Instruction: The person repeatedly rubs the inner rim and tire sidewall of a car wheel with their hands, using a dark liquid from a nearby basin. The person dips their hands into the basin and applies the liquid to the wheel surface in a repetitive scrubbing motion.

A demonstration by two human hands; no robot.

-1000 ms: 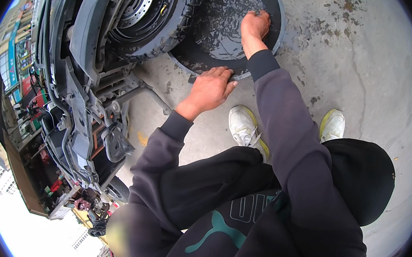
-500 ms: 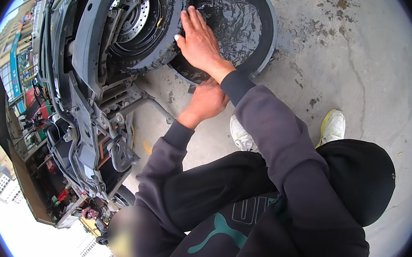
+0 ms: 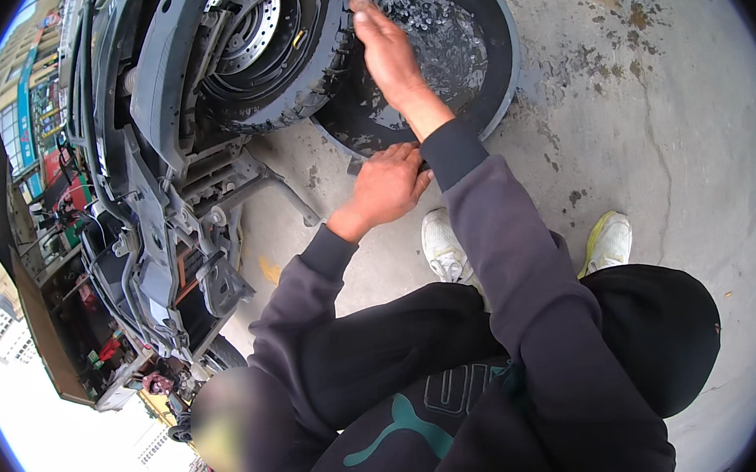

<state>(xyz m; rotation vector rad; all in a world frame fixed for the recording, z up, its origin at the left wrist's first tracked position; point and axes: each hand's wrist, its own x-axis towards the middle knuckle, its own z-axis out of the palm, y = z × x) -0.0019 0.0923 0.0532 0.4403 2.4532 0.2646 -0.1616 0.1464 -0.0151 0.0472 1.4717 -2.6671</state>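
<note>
As water (image 3: 427, 29) splashes, tire (image 3: 317, 78) stands beside right hand (image 3: 389, 57).

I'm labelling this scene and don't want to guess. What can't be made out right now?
All in the head view:
Wheel: top cut off by the upper edge.
Basin: far rim cut off by that edge; left part hidden behind the wheel.
Basin floor: obscured by rippling water.
Left hand: palm hidden by its own back.
Right hand: contact with the wheel unclear at its fingertips.
</note>
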